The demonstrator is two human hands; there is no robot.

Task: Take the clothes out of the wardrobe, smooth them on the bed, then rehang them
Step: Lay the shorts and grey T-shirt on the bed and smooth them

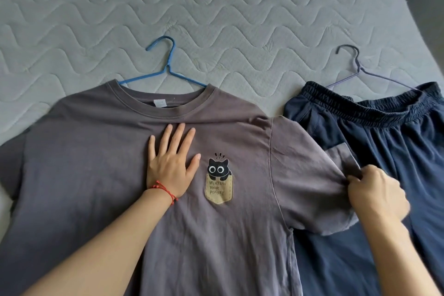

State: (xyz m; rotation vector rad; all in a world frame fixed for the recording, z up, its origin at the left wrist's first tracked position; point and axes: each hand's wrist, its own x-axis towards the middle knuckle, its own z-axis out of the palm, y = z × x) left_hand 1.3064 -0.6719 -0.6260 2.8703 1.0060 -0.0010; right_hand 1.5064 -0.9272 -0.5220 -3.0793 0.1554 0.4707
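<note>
A grey T-shirt point(101, 175) with a black cat pocket print lies front up on the bed. A blue hanger point(165, 65) sticks out of its collar. My left hand point(170, 161) presses flat on the shirt's chest, fingers straight and spread. My right hand point(374, 192) pinches the hem of the shirt's right-side sleeve, which is drawn out over the dark blue pants point(374, 142). The pants lie to the right with a dark hanger point(355, 65) in their elastic waistband.
The grey quilted mattress point(216, 7) stretches bare beyond both hangers. Its right edge point(408, 0) runs diagonally at the upper right, with dark floor past it.
</note>
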